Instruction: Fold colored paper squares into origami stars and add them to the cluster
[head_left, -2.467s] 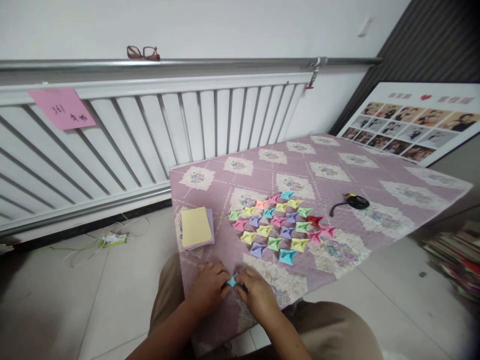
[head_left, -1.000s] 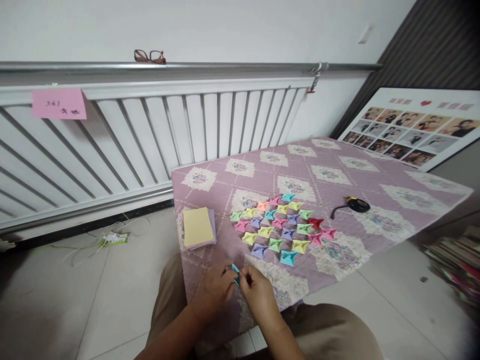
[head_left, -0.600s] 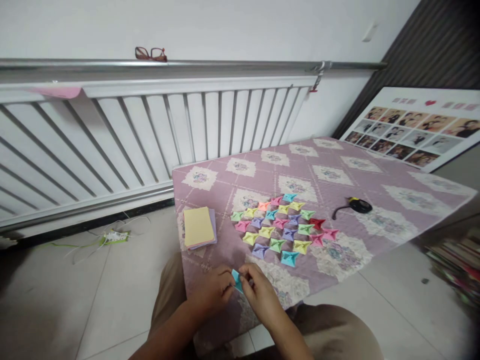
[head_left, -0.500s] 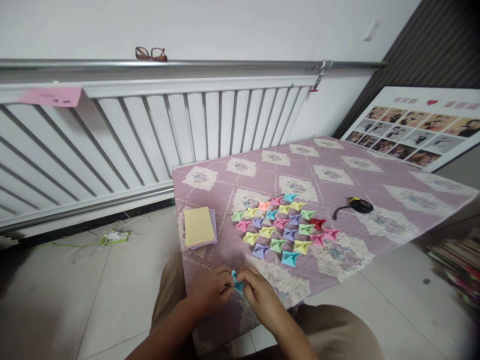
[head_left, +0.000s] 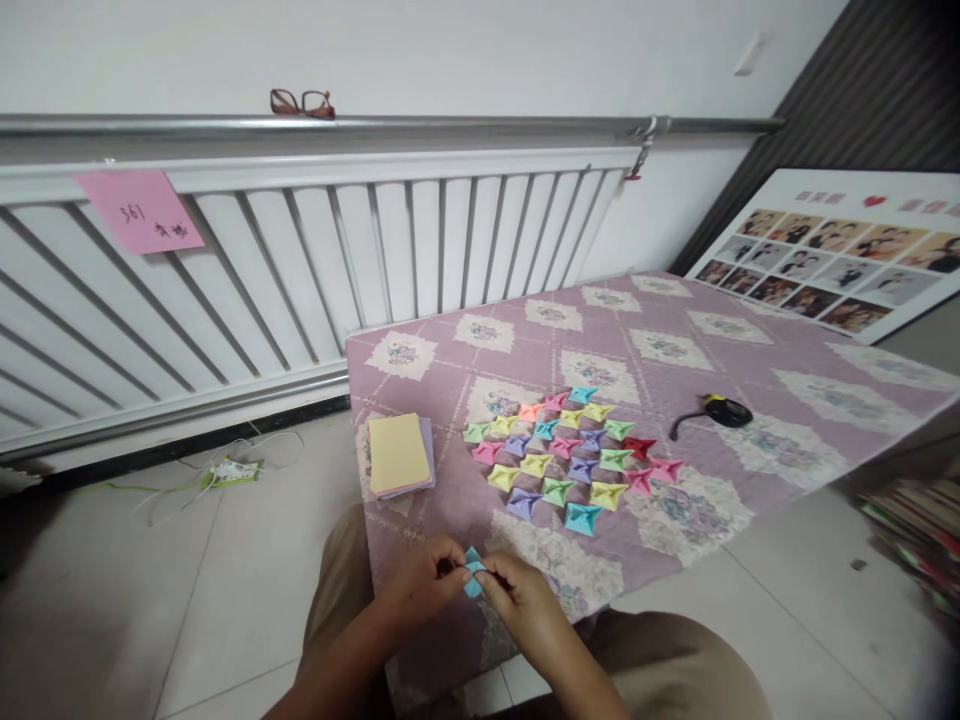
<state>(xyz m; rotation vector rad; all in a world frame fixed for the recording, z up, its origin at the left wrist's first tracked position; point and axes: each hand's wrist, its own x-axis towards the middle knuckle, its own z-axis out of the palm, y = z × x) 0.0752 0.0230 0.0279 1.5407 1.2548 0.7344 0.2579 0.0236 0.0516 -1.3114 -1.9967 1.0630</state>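
Note:
A small folded piece of blue paper [head_left: 472, 572] is held between my two hands above the table's near edge. My left hand [head_left: 429, 585] pinches its left side, and my right hand [head_left: 517, 595] pinches the right side with thumb and fingers. Beyond them, several folded paper boats [head_left: 556, 491] in yellow, green, pink, purple, blue and red stand in slanting rows on the patterned cloth. A stack of coloured paper sheets [head_left: 399, 455], yellow on top, lies left of the boats.
The table wears a purple floral cloth [head_left: 442, 400]. A black object with a short strap [head_left: 726, 411] lies to the right. Glasses [head_left: 303, 104] rest on the pipe above the white radiator [head_left: 300, 270]. A photo board [head_left: 832, 250] leans at the right; a power strip [head_left: 234, 472] lies on the floor.
The blue paper has turned between my fingers and now shows upper and lower points. Both hands stay nearly in place. The pink note on the radiator has swung down flat.

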